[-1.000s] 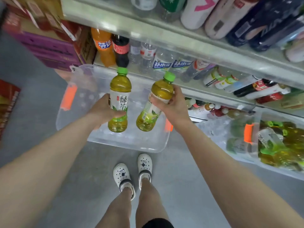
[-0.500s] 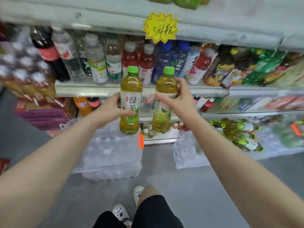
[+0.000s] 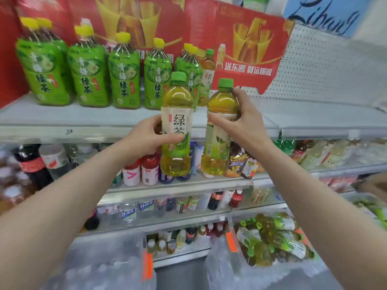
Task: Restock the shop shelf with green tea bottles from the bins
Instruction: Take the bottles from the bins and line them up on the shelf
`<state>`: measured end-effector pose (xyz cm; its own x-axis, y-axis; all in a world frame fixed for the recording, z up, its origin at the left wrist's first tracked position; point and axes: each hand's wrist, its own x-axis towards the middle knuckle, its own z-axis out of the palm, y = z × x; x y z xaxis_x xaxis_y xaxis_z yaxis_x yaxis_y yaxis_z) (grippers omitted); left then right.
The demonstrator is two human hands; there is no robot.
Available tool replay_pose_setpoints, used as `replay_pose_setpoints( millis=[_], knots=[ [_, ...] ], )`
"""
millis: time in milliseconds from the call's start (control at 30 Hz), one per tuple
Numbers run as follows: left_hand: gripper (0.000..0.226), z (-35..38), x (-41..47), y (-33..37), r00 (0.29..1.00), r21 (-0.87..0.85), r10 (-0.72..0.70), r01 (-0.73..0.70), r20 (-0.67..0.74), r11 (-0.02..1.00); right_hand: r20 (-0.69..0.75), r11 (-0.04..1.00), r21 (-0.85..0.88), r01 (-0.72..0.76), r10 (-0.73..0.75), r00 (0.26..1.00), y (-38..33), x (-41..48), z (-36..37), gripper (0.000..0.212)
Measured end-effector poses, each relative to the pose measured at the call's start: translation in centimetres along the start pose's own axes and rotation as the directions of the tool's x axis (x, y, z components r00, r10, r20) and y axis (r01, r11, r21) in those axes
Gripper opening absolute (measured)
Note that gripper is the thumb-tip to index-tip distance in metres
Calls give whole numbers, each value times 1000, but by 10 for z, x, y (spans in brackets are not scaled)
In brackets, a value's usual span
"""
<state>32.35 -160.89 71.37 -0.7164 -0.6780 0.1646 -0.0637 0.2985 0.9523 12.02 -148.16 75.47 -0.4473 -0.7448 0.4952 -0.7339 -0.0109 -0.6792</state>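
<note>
Green-capped, the left bottle (image 3: 177,99) is gripped round its label by the left hand (image 3: 144,139) and the right bottle (image 3: 222,103) round its shoulder by the right hand (image 3: 243,124), both upright before the shelf (image 3: 83,120). Both are best raised over its lip and stood flat on its bare right part.

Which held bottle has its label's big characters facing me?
The left bottle, in the left hand; the right bottle, in the right hand, shows its label's side.
</note>
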Motion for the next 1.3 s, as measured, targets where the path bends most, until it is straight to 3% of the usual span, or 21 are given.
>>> replay_pose_setpoints(
  millis=[233, 467, 633, 900, 1100, 1300],
  knots=[
    [48, -1, 77, 44, 978, 0, 95, -97, -187, 995, -7, 998, -4, 55, -55, 998, 4, 109, -39, 70],
    [49, -13, 118, 47, 941, -26, 52, -65, -333, 998, 14, 999, 40, -35, 34, 999, 44, 191, -7, 100],
    [49, -18, 134, 40, 928, -10, 41, -48, -371, 999, 37, 996, -8, -90, 90, 995, 74, 221, 16, 73],
    [51, -21, 146, 35, 927, 35, 40, -29, -374, 999, 31, 994, -42, -98, 99, 995, 88, 245, 39, 85],
    [59, -19, 156, 38, 927, 39, 62, -52, -370, 998, 240, 987, -34, -157, 161, 957, 79, 261, 20, 61],
    [51, -14, 158, 40, 936, 50, 64, -50, -345, 998, 123, 988, -139, -69, 86, 989, 80, 262, 29, 60]
  ],
)
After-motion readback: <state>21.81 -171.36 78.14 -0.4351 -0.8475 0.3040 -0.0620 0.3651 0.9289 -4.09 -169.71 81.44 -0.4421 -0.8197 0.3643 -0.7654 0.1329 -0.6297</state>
